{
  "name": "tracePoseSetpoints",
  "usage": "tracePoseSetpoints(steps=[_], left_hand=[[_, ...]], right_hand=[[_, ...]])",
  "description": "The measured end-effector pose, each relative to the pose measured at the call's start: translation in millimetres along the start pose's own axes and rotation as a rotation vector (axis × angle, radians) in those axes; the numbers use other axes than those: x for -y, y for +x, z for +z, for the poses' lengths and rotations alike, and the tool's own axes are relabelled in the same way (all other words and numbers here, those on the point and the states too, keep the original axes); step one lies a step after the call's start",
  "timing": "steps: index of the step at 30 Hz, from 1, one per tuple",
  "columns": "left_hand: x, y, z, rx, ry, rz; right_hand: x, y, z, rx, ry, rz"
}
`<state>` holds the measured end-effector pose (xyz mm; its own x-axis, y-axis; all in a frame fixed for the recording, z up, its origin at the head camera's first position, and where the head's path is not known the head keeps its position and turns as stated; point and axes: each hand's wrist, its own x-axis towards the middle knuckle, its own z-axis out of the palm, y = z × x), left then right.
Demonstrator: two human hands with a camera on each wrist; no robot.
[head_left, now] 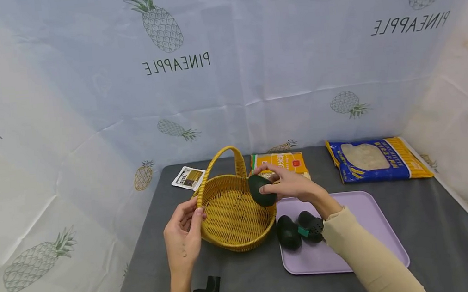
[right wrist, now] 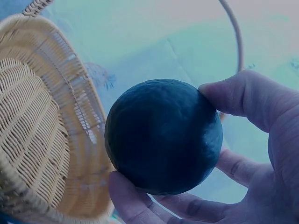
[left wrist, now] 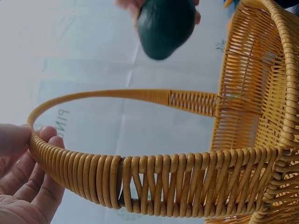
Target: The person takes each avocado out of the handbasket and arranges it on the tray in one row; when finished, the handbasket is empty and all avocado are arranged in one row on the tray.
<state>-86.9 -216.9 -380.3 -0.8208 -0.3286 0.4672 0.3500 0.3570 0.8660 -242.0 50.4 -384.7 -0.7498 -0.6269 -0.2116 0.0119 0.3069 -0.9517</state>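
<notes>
My right hand (head_left: 291,185) holds a dark green avocado (head_left: 261,191) between thumb and fingers. The avocado is over the right side of a round yellow wicker basket (head_left: 241,247), whose woven inside shows no contents. In the right wrist view the avocado (right wrist: 163,137) is end-on, with the basket (right wrist: 32,121) to its left. My left hand (head_left: 185,231) pinches the basket's arched handle (left wrist: 84,179) on its left side. Two more dark avocados, one whole in view (head_left: 288,233) and one (head_left: 305,217) partly hidden by my right wrist, lie on a lilac tray (head_left: 371,231).
Behind the basket lie a small white packet (head_left: 188,177) and an orange bag (head_left: 282,160), partly hidden by my right hand. A blue and yellow bag (head_left: 365,161) with a clear window lies at the back right. A pineapple-print cloth (head_left: 244,71) hangs behind the grey table (head_left: 246,284).
</notes>
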Motion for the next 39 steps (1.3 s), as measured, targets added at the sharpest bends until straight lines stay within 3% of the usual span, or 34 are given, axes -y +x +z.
tracePoseSetpoints(steps=[5,11,18,27,34,39], left_hand=[[0.6,-0.1,0.0,0.001,0.003,-0.008],[1.7,-0.5,0.6,0.008,0.001,-0.017],[2.1,-0.6,0.5,0.005,-0.001,-0.002],[1.8,-0.3,-1.4,-0.004,0.010,0.012],[1.8,0.7,-0.8,-0.004,0.015,0.000],[1.7,1.1,-0.4,-0.001,0.010,-0.012]], right_hand=[[-9,-17.0,-13,-0.044,0.015,0.013],[-20,-36.4,-34,-0.101,-0.027,-0.011],[-33,-63.6,-61,-0.192,-0.079,0.025],[-55,-94.0,-91,-0.237,-0.120,0.082],[-71,-114.3,-105,-0.260,-0.203,0.152],[-92,-131.1,-111,-0.256,-0.200,0.185]])
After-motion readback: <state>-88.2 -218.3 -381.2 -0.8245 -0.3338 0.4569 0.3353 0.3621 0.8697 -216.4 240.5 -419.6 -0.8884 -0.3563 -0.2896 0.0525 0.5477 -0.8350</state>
